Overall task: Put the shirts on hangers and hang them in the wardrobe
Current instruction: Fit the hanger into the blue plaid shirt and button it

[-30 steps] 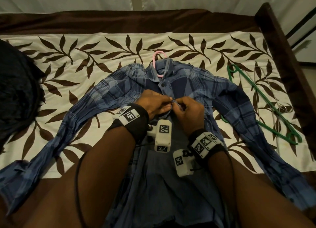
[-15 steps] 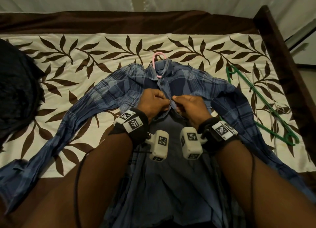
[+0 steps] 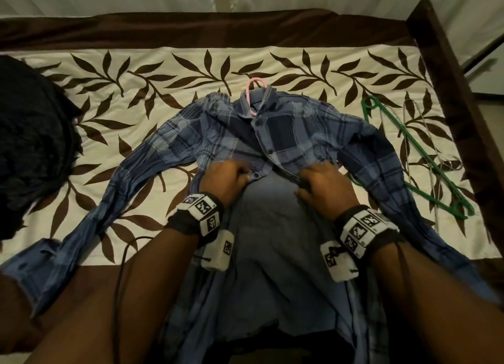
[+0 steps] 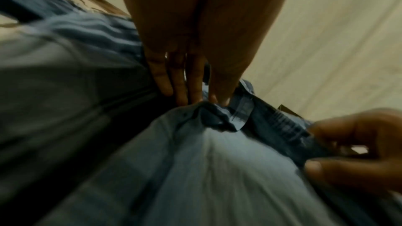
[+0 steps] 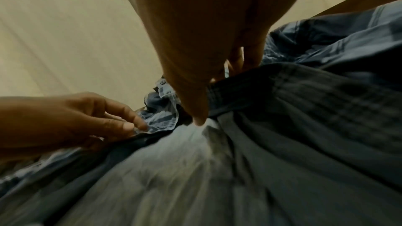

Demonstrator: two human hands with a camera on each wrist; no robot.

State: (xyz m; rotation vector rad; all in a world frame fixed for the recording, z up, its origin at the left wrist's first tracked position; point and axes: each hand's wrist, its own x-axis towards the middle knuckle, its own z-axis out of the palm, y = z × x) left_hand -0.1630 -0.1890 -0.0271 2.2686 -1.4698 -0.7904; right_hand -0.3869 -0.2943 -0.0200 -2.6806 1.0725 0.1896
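Where the leaf-print bedspread (image 3: pixel 272 63) covers the bed, a blue plaid shirt (image 3: pixel 294 129) lies spread face up, pink hanger (image 3: pixel 252 90) hook poking from its collar. Green hanger (image 3: pixel 409 156) beside right sleeve. Left hand (image 3: pixel 225 179) pinches left placket edge; right hand (image 3: pixel 323 187) pinches right edge, 2 hands apart.

Both hands (image 3: pixel 227 179) moved apart down the shirt (image 3: pixel 286 134).
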